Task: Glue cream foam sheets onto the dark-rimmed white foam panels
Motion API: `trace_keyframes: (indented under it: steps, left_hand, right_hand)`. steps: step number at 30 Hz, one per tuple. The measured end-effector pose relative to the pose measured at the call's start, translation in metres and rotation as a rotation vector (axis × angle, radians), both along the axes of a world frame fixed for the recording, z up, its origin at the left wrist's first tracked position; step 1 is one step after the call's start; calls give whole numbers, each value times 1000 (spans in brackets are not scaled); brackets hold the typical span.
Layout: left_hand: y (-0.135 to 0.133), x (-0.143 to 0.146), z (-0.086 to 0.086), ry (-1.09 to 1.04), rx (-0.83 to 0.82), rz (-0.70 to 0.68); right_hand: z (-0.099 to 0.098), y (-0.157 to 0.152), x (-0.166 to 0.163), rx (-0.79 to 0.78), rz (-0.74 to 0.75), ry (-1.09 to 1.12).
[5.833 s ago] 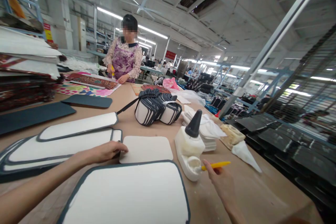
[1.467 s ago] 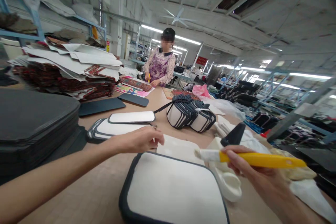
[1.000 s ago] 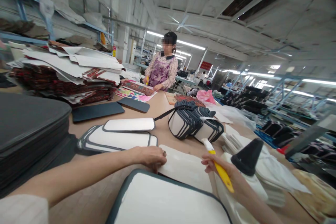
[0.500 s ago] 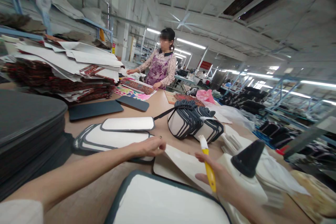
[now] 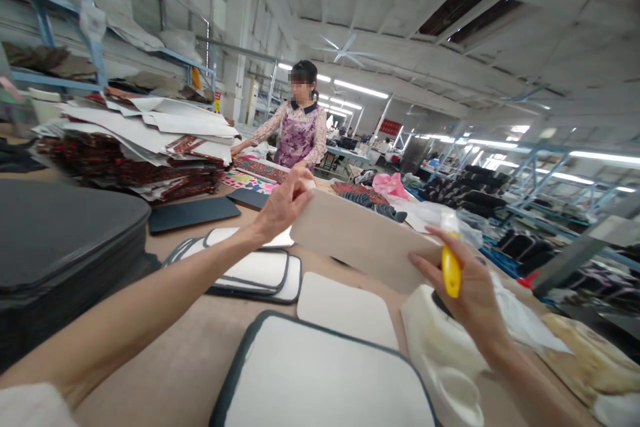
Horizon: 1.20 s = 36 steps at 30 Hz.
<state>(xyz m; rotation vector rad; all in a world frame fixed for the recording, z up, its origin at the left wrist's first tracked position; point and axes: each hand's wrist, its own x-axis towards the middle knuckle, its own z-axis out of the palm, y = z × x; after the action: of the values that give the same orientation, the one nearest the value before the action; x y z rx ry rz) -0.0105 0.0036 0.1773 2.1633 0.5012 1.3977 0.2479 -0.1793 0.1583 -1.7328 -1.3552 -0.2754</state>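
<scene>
My left hand (image 5: 285, 203) pinches the far corner of a thin beige board sheet (image 5: 360, 240), held up above the table. My right hand (image 5: 467, 287) supports the sheet's near corner with its fingers while gripping a yellow-handled glue brush (image 5: 450, 260), bristles pointing up. Below the sheet another white sheet (image 5: 345, 310) lies on the table. A large white panel with dark grey edging (image 5: 320, 380) lies nearest me. A white glue bottle (image 5: 440, 353) stands under my right wrist.
A stack of white grey-edged panels (image 5: 255, 270) lies left of centre. Dark panels (image 5: 55, 240) are piled at the left, with patterned fabric and paper (image 5: 145, 147) behind. A person in a purple apron (image 5: 297, 127) works at the table's far end. Racks (image 5: 525, 213) fill the right.
The top beige sheet, flat on the table a second ago, has been peeled up by my left hand and lifted clear. My right hand moved under its near corner with the brush.
</scene>
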Motion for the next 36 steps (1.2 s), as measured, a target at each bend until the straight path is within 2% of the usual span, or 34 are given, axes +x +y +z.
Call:
trace_keyframes:
  steps: [2, 5, 8, 11, 15, 19, 27, 36]
  left_hand:
    - [-22, -19, 19, -65, -49, -53]
    - [-57, -47, 29, -55, -285, -168]
    - [-89, -70, 17, -10, -571, -319]
    - [-111, -84, -10, 66, -692, -343]
    - [-126, -88, -46, 130, -714, -250]
    - [-132, -88, -66, 152, -756, -233]
    - [-142, -96, -78, 400, -632, -155]
    - [-141, -101, -85, 485, -523, -157]
  right_hand:
    - [17, -20, -16, 40, 30, 160]
    - [19, -50, -33, -2, 71, 413]
    - [2, -77, -42, -80, 41, 520]
    - [-20, -97, -48, -143, -43, 479]
    - [-46, -110, -52, -139, -84, 411]
    - [-64, -113, -57, -148, -88, 354]
    - [-93, -112, -44, -252, -107, 339]
    - [-112, -112, -41, -169, -121, 264]
